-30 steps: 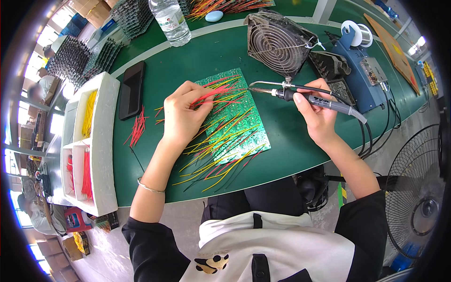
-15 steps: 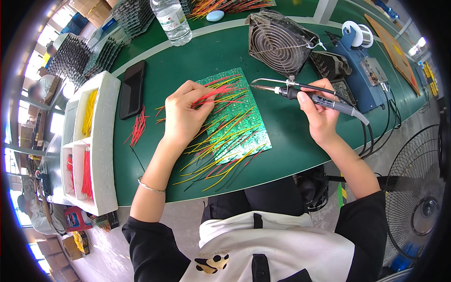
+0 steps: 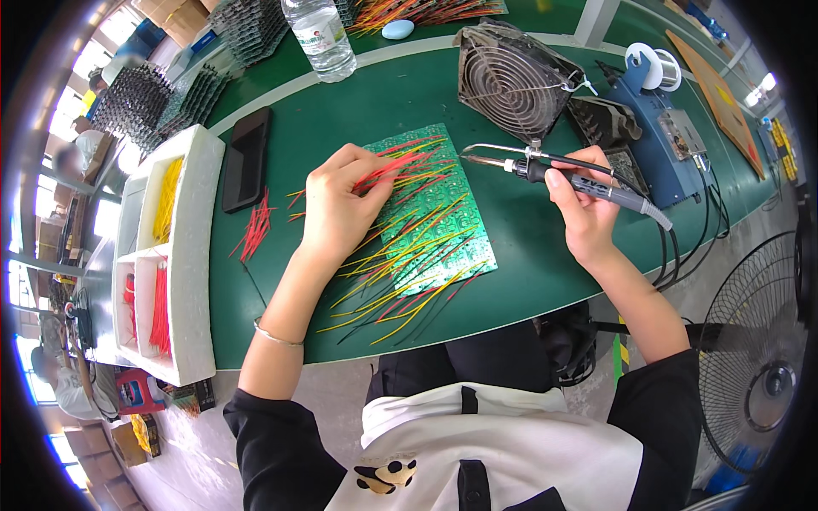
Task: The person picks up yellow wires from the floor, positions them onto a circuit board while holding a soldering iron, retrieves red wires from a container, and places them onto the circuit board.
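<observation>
A green circuit board (image 3: 443, 247) lies on the green table (image 3: 341, 119), with several red, yellow and black wires (image 3: 400, 289) soldered to it and fanning out toward me. My left hand (image 3: 336, 209) rests on the board's left part, its fingers pinching a red wire (image 3: 396, 166) near the top edge. My right hand (image 3: 584, 209) grips a soldering iron (image 3: 554, 175) like a pen. The iron's tip (image 3: 467, 157) hovers just right of the board's upper corner, close to the wire's end.
A white foam tray (image 3: 192, 255) with yellow and red wires stands at the left. Loose red wires (image 3: 254, 230) and a black phone (image 3: 247, 157) lie beside it. A small fan (image 3: 511, 81), soldering station (image 3: 656, 128) and water bottle (image 3: 319, 34) stand behind. A floor fan (image 3: 758, 358) is at right.
My right hand has carried the iron a little to the left, toward the board's upper corner. My left hand's fingers have shifted slightly on the red wires.
</observation>
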Demonstrator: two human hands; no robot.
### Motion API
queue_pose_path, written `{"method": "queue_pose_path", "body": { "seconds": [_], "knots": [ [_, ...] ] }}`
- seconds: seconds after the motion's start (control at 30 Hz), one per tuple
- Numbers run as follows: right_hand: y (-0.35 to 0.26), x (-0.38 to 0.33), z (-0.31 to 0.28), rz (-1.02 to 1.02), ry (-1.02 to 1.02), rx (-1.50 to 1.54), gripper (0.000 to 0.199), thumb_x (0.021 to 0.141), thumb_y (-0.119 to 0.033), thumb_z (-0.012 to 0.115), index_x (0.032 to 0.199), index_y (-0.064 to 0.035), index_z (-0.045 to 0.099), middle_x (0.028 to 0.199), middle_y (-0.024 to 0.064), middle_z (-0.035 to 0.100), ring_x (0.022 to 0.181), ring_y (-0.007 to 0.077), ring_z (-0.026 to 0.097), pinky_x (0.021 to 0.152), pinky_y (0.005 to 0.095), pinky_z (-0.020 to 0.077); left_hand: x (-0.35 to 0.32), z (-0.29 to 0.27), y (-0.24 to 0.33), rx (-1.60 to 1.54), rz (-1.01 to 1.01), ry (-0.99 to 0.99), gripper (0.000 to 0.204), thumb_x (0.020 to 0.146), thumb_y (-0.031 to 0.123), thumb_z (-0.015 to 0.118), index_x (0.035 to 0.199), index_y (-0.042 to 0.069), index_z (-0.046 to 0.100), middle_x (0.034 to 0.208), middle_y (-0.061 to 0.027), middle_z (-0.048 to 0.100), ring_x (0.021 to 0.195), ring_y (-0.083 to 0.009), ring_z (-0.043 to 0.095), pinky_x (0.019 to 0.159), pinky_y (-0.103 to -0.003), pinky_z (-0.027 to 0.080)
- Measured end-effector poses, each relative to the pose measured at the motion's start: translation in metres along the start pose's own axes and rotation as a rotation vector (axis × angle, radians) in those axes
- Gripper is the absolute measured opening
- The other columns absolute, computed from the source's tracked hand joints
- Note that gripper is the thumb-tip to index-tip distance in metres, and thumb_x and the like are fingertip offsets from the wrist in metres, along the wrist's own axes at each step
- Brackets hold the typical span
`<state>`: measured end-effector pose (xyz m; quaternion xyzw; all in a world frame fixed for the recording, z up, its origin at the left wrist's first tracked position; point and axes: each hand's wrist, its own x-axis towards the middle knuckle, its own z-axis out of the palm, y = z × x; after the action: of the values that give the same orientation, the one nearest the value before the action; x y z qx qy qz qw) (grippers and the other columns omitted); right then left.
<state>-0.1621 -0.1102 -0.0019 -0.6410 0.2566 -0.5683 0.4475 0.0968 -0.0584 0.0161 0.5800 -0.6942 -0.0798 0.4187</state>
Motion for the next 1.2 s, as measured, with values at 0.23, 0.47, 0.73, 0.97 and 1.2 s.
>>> {"method": "queue_pose_path", "body": {
  "seconds": [0.23, 0.47, 0.73, 0.97, 1.2],
  "knots": [
    [-0.002, 0.002, 0.0, 0.004, 0.049, -0.026, 0.012, 0.08, -0.001, 0.06, 0.087, -0.0029, 0.05, 0.07, -0.0023, 0.051, 0.058, -0.0007, 0.042, 0.05, 0.014, 0.0319, 0.003, -0.013, -0.002, 0.022, 0.101, 0.029, 0.016, 0.087, 0.013, 0.05, 0.083, -0.001, 0.057, 0.068, -0.0128, 0.048, 0.057, -0.0276, 0.048, 0.053, -0.035, 0.038],
    [-0.014, -0.008, 0.022, -0.003, 0.113, 0.101, 0.013, 0.081, -0.002, 0.058, 0.09, -0.0015, 0.049, 0.068, 0.0018, 0.051, 0.057, 0.0034, 0.046, 0.05, 0.0161, 0.0358, -0.002, -0.045, 0.024, -0.041, -0.075, 0.11, 0.012, 0.09, 0.012, 0.046, 0.086, 0.001, 0.047, 0.057, -0.0125, 0.049, 0.047, -0.0307, 0.046, 0.047, -0.033, 0.036],
    [-0.023, -0.022, 0.035, 0.01, 0.154, 0.156, 0.013, 0.081, -0.004, 0.058, 0.09, -0.0015, 0.049, 0.065, 0.0021, 0.049, 0.052, 0.0048, 0.045, 0.045, 0.0175, 0.0351, -0.041, -0.046, 0.018, -0.01, 0.111, -0.175, 0.008, 0.078, 0.001, 0.055, 0.083, 0.001, 0.049, 0.072, -0.0118, 0.053, 0.058, -0.0283, 0.054, 0.051, -0.034, 0.042],
    [-0.021, -0.03, 0.039, -0.063, 0.257, 0.077, 0.011, 0.082, -0.004, 0.057, 0.09, -0.0004, 0.05, 0.068, 0.0026, 0.047, 0.052, 0.0059, 0.042, 0.047, 0.0199, 0.034, -0.044, -0.04, 0.017, -0.056, 0.099, -0.188, 0.011, 0.071, -0.001, 0.063, 0.082, 0.0, 0.062, 0.077, -0.009, 0.058, 0.067, -0.0195, 0.057, 0.057, -0.027, 0.046],
    [-0.024, -0.028, 0.038, -0.106, 0.324, 0.076, 0.016, 0.08, -0.006, 0.06, 0.09, -0.001, 0.049, 0.063, 0.0028, 0.05, 0.052, 0.0047, 0.046, 0.045, 0.017, 0.0354, -0.043, -0.038, 0.016, 0.004, 0.066, -0.249, 0.012, 0.073, 0.001, 0.063, 0.085, 0.002, 0.063, 0.08, -0.0093, 0.063, 0.065, -0.0195, 0.061, 0.057, -0.026, 0.048]
  ]
}}
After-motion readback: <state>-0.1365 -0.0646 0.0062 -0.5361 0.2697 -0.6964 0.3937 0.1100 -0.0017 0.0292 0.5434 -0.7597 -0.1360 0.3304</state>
